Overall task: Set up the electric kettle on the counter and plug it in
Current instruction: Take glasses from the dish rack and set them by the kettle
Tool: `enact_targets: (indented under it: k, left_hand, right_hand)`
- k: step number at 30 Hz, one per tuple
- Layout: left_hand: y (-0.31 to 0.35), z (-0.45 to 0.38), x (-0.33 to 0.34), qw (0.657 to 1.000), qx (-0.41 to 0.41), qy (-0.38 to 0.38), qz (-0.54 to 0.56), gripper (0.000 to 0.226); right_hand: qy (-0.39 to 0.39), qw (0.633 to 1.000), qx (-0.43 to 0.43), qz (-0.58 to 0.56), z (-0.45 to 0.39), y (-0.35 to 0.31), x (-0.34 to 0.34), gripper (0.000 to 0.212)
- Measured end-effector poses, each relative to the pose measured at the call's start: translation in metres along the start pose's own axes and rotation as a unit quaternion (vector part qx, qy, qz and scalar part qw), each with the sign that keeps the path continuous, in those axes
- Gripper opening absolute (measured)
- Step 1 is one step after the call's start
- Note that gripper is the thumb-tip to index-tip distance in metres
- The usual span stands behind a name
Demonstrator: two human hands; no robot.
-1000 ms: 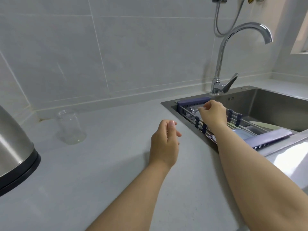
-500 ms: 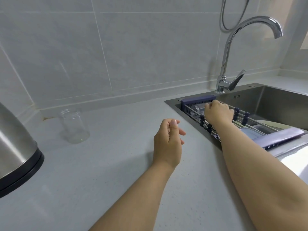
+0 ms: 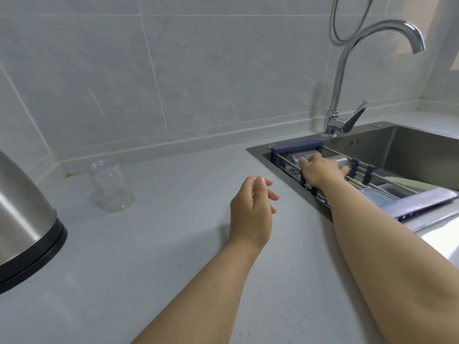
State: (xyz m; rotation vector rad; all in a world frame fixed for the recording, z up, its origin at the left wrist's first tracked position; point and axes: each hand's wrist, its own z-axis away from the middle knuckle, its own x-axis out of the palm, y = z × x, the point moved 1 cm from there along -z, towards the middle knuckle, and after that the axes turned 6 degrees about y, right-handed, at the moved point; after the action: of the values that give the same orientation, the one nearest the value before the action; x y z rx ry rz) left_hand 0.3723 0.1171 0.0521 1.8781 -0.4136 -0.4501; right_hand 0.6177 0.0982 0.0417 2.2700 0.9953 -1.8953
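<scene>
The right hand [image 3: 320,170] reaches into the wire rack [image 3: 360,170] that spans the sink [image 3: 397,142], at about two o'clock in the head view. Its fingers lie over a clear cylindrical container [image 3: 339,161] lying on its side in the rack, curling round it; whether the grip is closed underneath cannot be told, since the hand hides the contact. A second clear jar [image 3: 294,158] lies just beside it, towards the rack's blue end piece [image 3: 295,146].

The left hand [image 3: 250,207] hovers over the counter [image 3: 149,244] near the centre, fingers loosely curled, thumb up, holding nothing.

The electric kettle [image 3: 22,219], steel with a black base ring, stands on the counter at nine o'clock, cut off by the left edge; its handle, lid and cord are out of sight. An empty glass jar [image 3: 111,184] stands upright at about ten o'clock, near the wall.

A small mark on the sink's back wall below the faucet [image 3: 347,78] is too small to read. No other writing shows. In the sink, under the rack, lie pale containers and a plate edge, partly hidden by the forearm and a folded purple cloth [image 3: 419,199] at three o'clock
</scene>
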Motion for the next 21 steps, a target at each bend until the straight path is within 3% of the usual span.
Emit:
enact_targets:
  k: [2, 4, 9, 14, 19, 21]
  left_hand:
    - [0.0, 0.0, 0.0, 1.0, 0.001, 0.002, 0.001, 0.032]
    - [0.0, -0.001, 0.0, 1.0, 0.003, 0.004, 0.001, 0.032]
    - [0.0, 0.0, 0.0, 1.0, 0.005, 0.002, -0.002, 0.032]
    - [0.0, 0.0, 0.0, 1.0, 0.01, 0.005, -0.004, 0.032]
    - [0.001, 0.001, -0.001, 1.0, 0.011, 0.001, -0.007, 0.032]
    - [0.001, 0.001, 0.0, 1.0, 0.011, 0.002, -0.004, 0.032]
  right_hand:
    - [0.072, 0.997, 0.013, 0.019, -0.001, 0.002, -0.007, 0.046]
    - [0.09, 0.996, 0.011, 0.021, 0.0, 0.003, -0.01, 0.046]
    - [-0.009, 1.0, 0.008, 0.029, 0.0, 0.003, -0.002, 0.053]
    - [0.116, 0.987, 0.06, 0.092, 0.0, 0.004, -0.014, 0.053]
    - [-0.044, 0.999, -0.019, 0.018, -0.003, 0.002, -0.001, 0.061]
    - [-0.035, 0.999, 0.002, 0.03, -0.003, 0.002, -0.002, 0.064]
